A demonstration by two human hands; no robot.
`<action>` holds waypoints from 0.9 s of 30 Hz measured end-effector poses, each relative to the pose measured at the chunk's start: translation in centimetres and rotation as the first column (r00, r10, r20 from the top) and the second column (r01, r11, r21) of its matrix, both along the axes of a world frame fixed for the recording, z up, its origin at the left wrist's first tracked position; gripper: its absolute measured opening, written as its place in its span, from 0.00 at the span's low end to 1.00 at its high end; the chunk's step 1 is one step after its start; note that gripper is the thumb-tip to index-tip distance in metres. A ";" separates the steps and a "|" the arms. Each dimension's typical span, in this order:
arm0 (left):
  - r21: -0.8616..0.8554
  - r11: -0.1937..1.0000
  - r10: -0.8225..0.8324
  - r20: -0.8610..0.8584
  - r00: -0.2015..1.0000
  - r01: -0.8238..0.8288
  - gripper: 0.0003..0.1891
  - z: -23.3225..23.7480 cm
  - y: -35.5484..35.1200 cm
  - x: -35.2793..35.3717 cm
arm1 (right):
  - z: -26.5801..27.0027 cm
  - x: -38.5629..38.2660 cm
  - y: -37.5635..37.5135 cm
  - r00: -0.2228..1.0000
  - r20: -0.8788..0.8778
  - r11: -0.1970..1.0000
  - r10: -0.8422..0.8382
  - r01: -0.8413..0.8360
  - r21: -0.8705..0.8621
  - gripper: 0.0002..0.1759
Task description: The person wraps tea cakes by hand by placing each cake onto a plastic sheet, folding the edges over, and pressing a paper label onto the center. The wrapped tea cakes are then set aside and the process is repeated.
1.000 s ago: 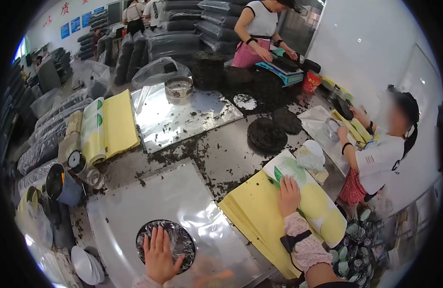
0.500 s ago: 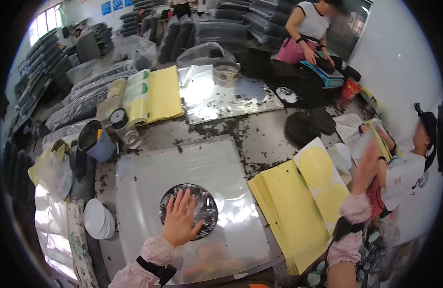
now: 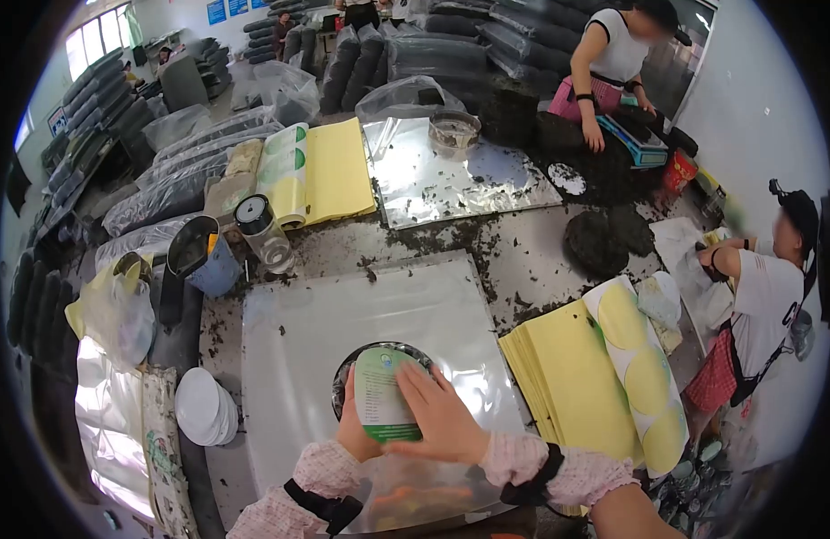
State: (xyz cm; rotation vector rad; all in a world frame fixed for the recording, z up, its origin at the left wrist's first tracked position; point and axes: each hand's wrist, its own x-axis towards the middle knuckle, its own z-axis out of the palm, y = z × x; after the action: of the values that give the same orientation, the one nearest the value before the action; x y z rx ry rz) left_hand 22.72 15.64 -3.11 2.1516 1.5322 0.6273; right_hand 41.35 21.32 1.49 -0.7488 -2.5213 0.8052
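Observation:
Between my two hands is a round green-and-white printed label (image 3: 385,388), over a dark disc wrapped in clear plastic (image 3: 340,381). The disc lies on a shiny sheet-covered board (image 3: 293,337). At the label's left edge, my left hand (image 3: 355,435) grips it, with some fingers hidden behind it. My right hand (image 3: 443,420) holds its right side, fingers long against the surface and thumb low. To the right lie a stack of yellow sheets (image 3: 568,377) and a curled strip with yellow circles (image 3: 625,359).
On the left are white round discs (image 3: 199,409), a blue bucket (image 3: 214,268) and a lidded jar (image 3: 266,238). Dark crumbs litter the table around a dark mound (image 3: 599,242). Two co-workers stand at the right, one by a blue scale (image 3: 638,142).
My right hand has come from the right side to the disc, where a green label now shows. My left hand has gone from lying flat on the disc to holding the label's edge.

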 end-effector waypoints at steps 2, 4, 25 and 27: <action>0.053 0.998 0.032 0.085 0.996 -0.037 0.40 0.1 0.2 0.6 | -1.6 -1.7 0.8 0.984 -0.175 0.988 -0.026 -0.001 -0.157 0.52; -0.022 0.997 0.082 0.421 0.903 -0.080 0.40 0.5 0.4 -0.3 | -3.1 -3.5 1.7 0.961 -0.270 0.962 -0.055 -0.021 -0.272 0.52; 0.066 0.949 0.270 0.328 0.906 -0.307 0.25 3.5 1.1 -2.4 | -4.1 -3.9 0.8 0.998 -0.069 0.987 -0.002 -0.009 -0.160 0.45; -0.059 0.811 0.540 0.459 0.706 -0.582 0.22 2.0 -1.0 -3.2 | -4.7 -3.4 1.0 0.998 -0.062 0.997 -0.011 0.006 -0.082 0.43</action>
State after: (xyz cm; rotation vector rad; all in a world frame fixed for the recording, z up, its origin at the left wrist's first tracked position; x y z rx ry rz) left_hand 19.50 14.63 -1.08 1.3920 1.8920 1.3233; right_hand 37.95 22.32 -3.26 -0.7483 -2.4406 0.9193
